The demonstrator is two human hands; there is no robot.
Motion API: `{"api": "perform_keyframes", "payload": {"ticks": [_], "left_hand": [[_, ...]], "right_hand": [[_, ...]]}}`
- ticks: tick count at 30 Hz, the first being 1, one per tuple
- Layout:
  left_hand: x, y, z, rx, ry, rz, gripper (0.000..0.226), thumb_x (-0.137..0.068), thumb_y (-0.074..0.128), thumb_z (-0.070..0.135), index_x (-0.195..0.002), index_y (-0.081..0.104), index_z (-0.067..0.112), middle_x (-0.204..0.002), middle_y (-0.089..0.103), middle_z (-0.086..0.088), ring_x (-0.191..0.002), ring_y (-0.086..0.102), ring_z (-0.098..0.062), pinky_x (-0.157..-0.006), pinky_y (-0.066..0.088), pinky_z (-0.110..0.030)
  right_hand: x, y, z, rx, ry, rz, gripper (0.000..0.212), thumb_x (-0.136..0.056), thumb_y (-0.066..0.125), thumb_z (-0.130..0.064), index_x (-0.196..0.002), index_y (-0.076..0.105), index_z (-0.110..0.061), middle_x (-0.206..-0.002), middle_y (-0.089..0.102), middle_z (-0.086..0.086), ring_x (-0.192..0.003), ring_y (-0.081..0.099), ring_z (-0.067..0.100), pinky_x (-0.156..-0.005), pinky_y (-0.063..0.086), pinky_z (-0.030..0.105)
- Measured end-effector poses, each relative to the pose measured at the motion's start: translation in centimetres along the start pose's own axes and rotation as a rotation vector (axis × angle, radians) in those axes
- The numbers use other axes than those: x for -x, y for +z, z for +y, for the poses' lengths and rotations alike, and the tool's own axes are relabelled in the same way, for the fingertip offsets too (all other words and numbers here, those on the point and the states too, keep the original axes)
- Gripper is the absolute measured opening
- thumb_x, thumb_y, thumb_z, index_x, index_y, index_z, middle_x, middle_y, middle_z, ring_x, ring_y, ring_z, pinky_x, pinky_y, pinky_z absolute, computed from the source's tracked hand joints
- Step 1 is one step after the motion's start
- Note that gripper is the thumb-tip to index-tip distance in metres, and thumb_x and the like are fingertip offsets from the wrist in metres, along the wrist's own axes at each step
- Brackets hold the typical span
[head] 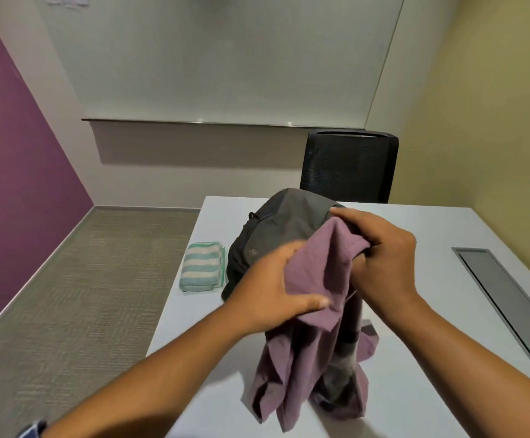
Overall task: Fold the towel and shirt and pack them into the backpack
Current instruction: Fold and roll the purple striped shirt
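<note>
Even, soft indoor light from overhead, moderately bright. Two small glare spots on the ledge (225,122) beyond the table (447,263). Soft forearm shadow on the table's near left corner, and a faint shadow under the shirt (304,368). Left hand (270,289) and right hand (384,257) slightly motion-blurred. Whole frame soft and compressed. Wide-angle bowing tilts the walls left and right of the table.

Both hands hold a mauve shirt (312,358) above the white table (415,390): the left hand (273,289) grips its near fold, the right hand (384,260) pinches its top. Behind it lies a grey backpack (276,229), with a folded striped towel (202,267) just left.
</note>
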State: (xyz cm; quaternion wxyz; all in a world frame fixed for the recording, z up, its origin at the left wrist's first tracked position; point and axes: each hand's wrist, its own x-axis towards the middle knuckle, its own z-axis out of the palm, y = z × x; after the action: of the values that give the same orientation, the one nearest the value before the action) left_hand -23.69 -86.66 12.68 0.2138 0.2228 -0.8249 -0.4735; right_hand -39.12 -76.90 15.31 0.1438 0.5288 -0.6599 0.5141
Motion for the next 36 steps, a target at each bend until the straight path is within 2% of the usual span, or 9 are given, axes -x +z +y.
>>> {"api": "perform_keyframes", "payload": {"ticks": [4,9,14,17,23,28,30,33,36], "left_hand": [[0.0,0.0,-0.7,-0.056,-0.016,0.103,0.021,-0.084,0.058,0.039,-0.091,0.069,0.023,-0.078,0.07,0.003,-0.074,0.066,-0.018,-0.07,0.055,-0.043],[-1.3,-0.7,2.6,0.043,0.141,0.1,0.017,-0.085,0.053,0.014,-0.089,0.069,0.012,-0.081,0.07,0.003,-0.076,0.063,-0.009,-0.073,0.051,-0.035],[-2.1,-1.3,4.2,0.146,0.18,0.184,0.007,-0.087,0.069,0.017,-0.094,0.071,0.018,-0.087,0.071,0.008,-0.085,0.065,-0.005,-0.077,0.051,-0.02],[-1.8,-1.1,3.2,0.111,0.145,0.117,0.033,-0.072,0.083,0.029,-0.102,0.068,0.028,-0.091,0.07,0.016,-0.085,0.065,0.001,-0.076,0.052,-0.016],[-1.6,-0.1,-3.8,-0.613,-0.107,0.158,0.019,-0.078,0.067,0.029,-0.076,0.05,0.021,-0.086,0.058,0.001,-0.081,0.059,-0.026,-0.065,0.048,-0.034],[-1.0,-2.2,-9.4,-0.295,-0.379,0.27,0.018,-0.081,0.054,0.005,-0.073,0.059,0.02,-0.07,0.063,0.0,-0.071,0.061,-0.026,-0.065,0.053,-0.038],[-0.8,-3.4,-10.0,-0.165,-0.286,0.343,0.019,-0.079,0.05,0.006,-0.069,0.056,0.021,-0.062,0.059,0.003,-0.065,0.057,-0.022,-0.061,0.05,-0.036],[-0.9,-6.4,-8.1,-0.452,0.093,0.168,0.028,-0.075,0.059,0.053,-0.076,0.057,0.025,-0.063,0.059,0.009,-0.059,0.054,-0.016,-0.055,0.045,-0.031],[-3.4,-9.7,-4.7,-1.066,0.301,0.009,0.039,-0.074,0.057,0.065,-0.083,0.063,0.028,-0.075,0.067,0.012,-0.067,0.064,-0.017,-0.051,0.038,-0.026]], "right_hand": [[0.2,-1.1,0.9,0.174,0.048,-0.122,0.07,-0.068,0.066,0.014,-0.13,0.061,-0.018,-0.128,0.064,0.001,-0.117,0.059,0.021,-0.1,0.049,0.043],[0.6,-1.5,-0.1,0.259,-0.378,-0.486,0.077,-0.074,0.076,-0.011,-0.144,0.046,-0.018,-0.155,0.037,0.003,-0.143,0.033,0.02,-0.111,0.037,0.039],[-0.3,-2.0,-0.1,0.072,-0.283,-0.242,0.058,-0.071,0.081,0.008,-0.124,0.066,-0.011,-0.126,0.065,0.001,-0.115,0.063,0.012,-0.096,0.052,0.027],[-1.6,-2.7,-0.2,0.053,-0.156,-0.12,0.049,-0.071,0.08,0.01,-0.114,0.071,-0.01,-0.107,0.073,0.004,-0.098,0.069,0.017,-0.09,0.053,0.023],[-3.2,-4.6,-0.5,-0.216,0.073,0.1,0.055,-0.066,0.055,0.028,-0.1,0.071,-0.012,-0.099,0.072,-0.001,-0.094,0.068,0.009,-0.086,0.052,0.021],[-4.7,-7.1,2.7,-0.351,0.219,0.305,0.056,-0.072,0.047,0.025,-0.097,0.068,-0.02,-0.088,0.07,-0.013,-0.088,0.065,0.011,-0.082,0.053,0.029],[-4.8,-8.2,4.4,-0.295,0.279,0.307,0.045,-0.076,0.051,0.013,-0.093,0.065,-0.027,-0.082,0.068,-0.023,-0.081,0.061,0.002,-0.076,0.051,0.024],[-4.4,-10.8,7.3,0.055,0.044,0.029,0.015,-0.076,0.068,-0.032,-0.089,0.063,-0.026,-0.075,0.064,-0.028,-0.069,0.055,-0.005,-0.07,0.042,0.008],[-5.0,-12.7,8.8,0.44,-0.164,-0.542,0.057,-0.066,0.067,-0.067,-0.103,0.07,-0.024,-0.094,0.072,-0.013,-0.082,0.063,0.009,-0.072,0.048,0.02]]}}
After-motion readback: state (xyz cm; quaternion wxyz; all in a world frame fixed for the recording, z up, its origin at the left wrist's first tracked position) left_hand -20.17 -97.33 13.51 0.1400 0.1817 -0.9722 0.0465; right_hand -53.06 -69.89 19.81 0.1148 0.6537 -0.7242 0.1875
